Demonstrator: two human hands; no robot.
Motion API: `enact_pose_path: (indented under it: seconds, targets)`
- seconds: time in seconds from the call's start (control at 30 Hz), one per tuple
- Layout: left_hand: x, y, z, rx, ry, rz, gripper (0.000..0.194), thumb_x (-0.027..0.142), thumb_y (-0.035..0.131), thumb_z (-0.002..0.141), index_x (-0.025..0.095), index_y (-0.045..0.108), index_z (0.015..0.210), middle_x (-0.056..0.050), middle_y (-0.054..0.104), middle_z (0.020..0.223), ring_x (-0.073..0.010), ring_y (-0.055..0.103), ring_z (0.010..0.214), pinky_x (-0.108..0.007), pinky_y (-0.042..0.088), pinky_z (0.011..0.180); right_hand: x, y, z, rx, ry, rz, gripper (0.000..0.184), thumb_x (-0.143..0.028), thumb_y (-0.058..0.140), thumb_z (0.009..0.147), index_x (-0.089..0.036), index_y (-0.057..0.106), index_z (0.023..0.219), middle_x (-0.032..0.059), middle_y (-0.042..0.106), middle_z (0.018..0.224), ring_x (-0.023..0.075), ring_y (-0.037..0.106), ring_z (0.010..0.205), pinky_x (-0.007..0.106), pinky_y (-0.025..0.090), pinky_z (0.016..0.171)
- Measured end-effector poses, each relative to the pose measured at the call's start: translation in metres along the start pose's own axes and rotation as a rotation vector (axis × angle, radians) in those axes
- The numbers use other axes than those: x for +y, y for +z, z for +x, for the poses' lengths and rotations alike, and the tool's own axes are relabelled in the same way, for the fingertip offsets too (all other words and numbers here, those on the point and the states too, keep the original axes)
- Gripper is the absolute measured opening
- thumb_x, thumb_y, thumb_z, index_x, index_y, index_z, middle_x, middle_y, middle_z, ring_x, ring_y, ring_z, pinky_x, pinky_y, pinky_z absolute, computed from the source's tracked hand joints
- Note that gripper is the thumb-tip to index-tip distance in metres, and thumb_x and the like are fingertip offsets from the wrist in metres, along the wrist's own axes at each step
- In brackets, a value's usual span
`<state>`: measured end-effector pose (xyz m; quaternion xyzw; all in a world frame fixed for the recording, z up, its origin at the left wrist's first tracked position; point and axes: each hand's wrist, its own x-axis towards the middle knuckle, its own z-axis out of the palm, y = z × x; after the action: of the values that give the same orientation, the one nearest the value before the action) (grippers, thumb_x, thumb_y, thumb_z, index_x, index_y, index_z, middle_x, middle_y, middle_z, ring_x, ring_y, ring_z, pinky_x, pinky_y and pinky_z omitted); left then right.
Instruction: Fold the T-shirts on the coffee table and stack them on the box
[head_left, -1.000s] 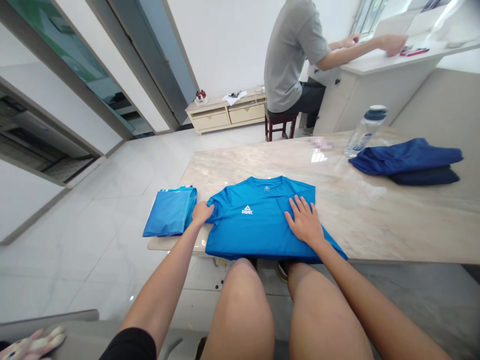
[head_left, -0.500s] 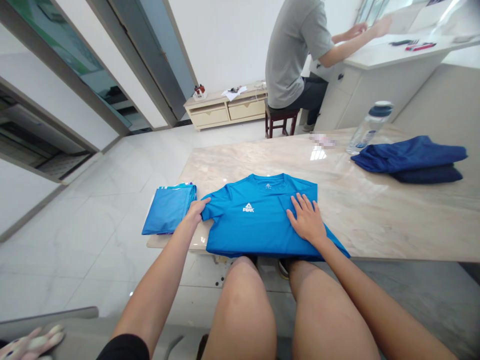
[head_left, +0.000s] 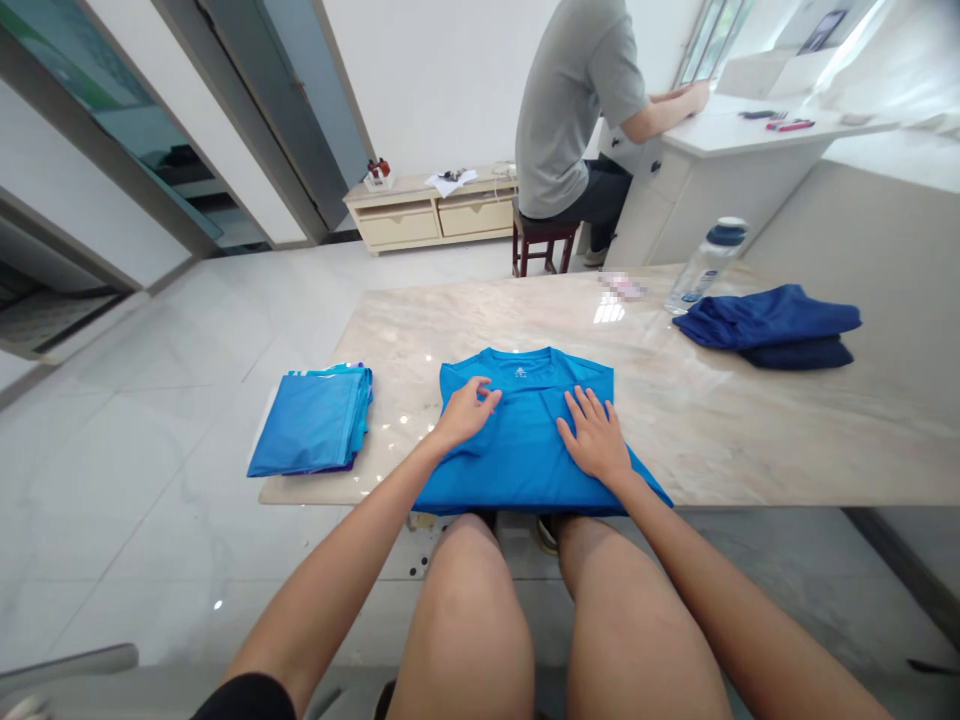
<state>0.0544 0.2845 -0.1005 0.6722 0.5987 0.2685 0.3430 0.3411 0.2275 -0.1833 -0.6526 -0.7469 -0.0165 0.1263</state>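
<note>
A blue T-shirt point(head_left: 517, 470) lies spread on the marble-topped table, its collar pointing away from me and its lower part at the table's near edge. Both sleeves are folded inward over the front. My right hand point(head_left: 596, 435) rests flat with fingers spread on the folded right side. Over the left part of the chest is my left hand point(head_left: 469, 412), fingers loosely bent and apart, nothing visible between them. The printed chest logo is covered. To the left, a stack of folded blue packages point(head_left: 307, 422) sits at the table's corner.
A clear water bottle point(head_left: 705, 268) stands beside a dark blue garment point(head_left: 772, 320) on the right of the table point(head_left: 750, 440). Beyond, a person in a grey shirt point(head_left: 562, 120) sits on a stool point(head_left: 541, 235) at a white counter point(head_left: 697, 145). A low cabinet point(head_left: 397, 230) lines the wall.
My left hand has brought the left sleeve inward over the shirt's chest and let go of it, covering the logo. My right hand stays on the right side. The view has shifted slightly right.
</note>
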Motion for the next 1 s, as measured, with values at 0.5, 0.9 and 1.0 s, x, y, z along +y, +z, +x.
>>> enact_pose_path:
  seconds: [0.5,0.9,1.0]
  targets:
    - [-0.077,-0.018,-0.027,-0.015,0.288,0.534,0.055,0.044,0.053,0.108,0.025,0.06,0.159,-0.016,0.05,0.173,-0.0404,0.042,0.162,-0.062,0.024,0.137,0.036,-0.033,-0.001,-0.185,-0.143,0.038,0.06,-0.048,0.035,0.116,-0.019,0.062,0.161,0.0149,0.05,0.173,0.0366,0.047,0.158,0.055,0.038,0.132]
    - [-0.078,-0.062,0.134,-0.224,-0.032,0.39,0.067,0.068,0.079,0.088,0.017,0.067,0.13,-0.011,0.079,0.112,-0.0299,0.076,0.104,-0.032,0.057,0.087,0.098,-0.043,0.159,-0.551,0.05,0.195,0.077,-0.063,0.087,0.087,-0.014,0.065,0.143,0.0185,0.075,0.131,0.0339,0.073,0.115,0.04,0.058,0.098]
    - [-0.08,-0.064,0.135,-0.272,-0.067,0.375,0.062,0.062,0.1,0.061,0.023,0.076,0.103,-0.006,0.081,0.103,-0.0312,0.076,0.103,-0.028,0.055,0.081,0.094,-0.05,0.167,-0.753,-0.025,0.194,0.07,-0.07,0.091,0.078,-0.018,0.074,0.121,0.0118,0.079,0.114,0.0307,0.075,0.101,0.035,0.056,0.085]
